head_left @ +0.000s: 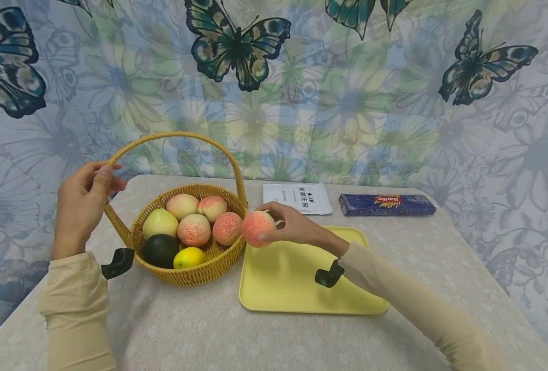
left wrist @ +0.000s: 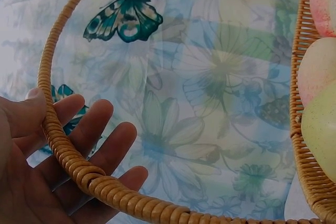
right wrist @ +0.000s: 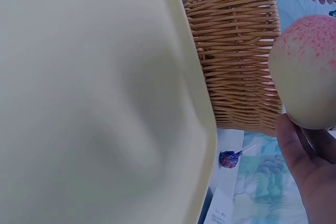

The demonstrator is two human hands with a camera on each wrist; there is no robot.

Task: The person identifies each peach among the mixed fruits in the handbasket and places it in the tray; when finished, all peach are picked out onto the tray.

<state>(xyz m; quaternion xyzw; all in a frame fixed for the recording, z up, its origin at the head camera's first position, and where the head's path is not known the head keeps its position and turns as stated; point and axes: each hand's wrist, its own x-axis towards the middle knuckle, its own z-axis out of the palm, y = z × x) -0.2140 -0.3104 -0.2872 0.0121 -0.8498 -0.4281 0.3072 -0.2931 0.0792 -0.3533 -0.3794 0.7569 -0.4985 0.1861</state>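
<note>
Evidently light and firm, the peach (head_left: 257,228) sits pinched in our right hand (head_left: 297,225) fingers; our left hand (head_left: 82,201) loosely curls around the basket handle (head_left: 130,145).

The head view looks forward and down over the counter (head_left: 274,340), taking in both arms, with the basket (head_left: 190,273) at ten o'clock of the yellow tray (head_left: 301,288). The left wrist view sits very close under the basket handle (left wrist: 68,156), facing the butterfly curtain (left wrist: 210,77). The right wrist view (nearly skimming the tray (right wrist: 94,103)) shares the basket (right wrist: 236,51) with both others.
</note>
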